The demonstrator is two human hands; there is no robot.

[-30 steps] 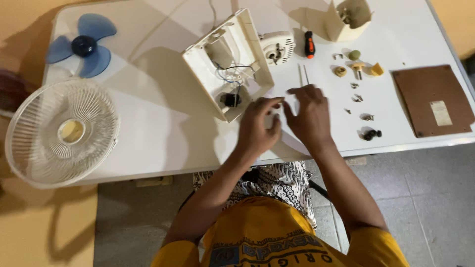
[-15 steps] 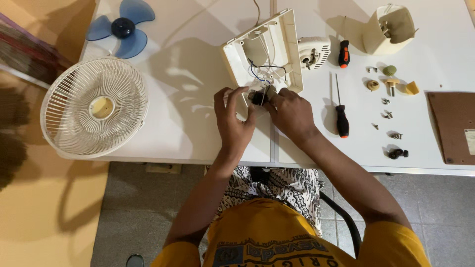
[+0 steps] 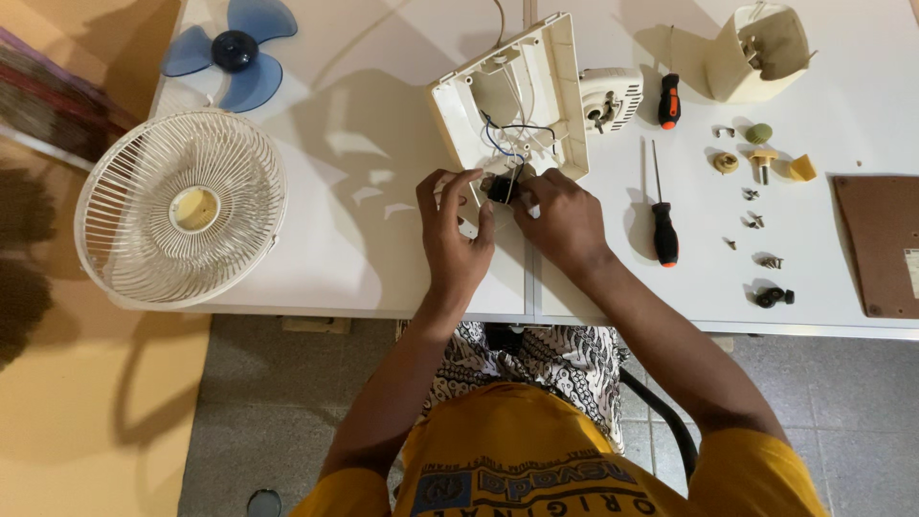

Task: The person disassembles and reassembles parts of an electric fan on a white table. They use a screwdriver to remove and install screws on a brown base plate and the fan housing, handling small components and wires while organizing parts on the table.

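A cream plastic fan base housing (image 3: 550, 81) lies open on the white table (image 3: 364, 163), with blue and white wires inside. At its near corner sits a small black component (image 3: 502, 189) joined to those wires. My left hand (image 3: 455, 235) and my right hand (image 3: 565, 218) both pinch this black part from either side, fingers closed on it. A cream motor unit (image 3: 610, 98) rests just right of the housing.
A white fan grille (image 3: 180, 209) overhangs the table's left edge, a blue fan blade (image 3: 230, 53) behind it. Two screwdrivers (image 3: 662, 225), several screws and small parts (image 3: 756, 158), a cream cover (image 3: 761, 48) and a brown board (image 3: 881, 244) lie right.
The view has shifted, so the table contents sit further right and lower. Both hands moved up to the housing's near corner and closed on the black component.
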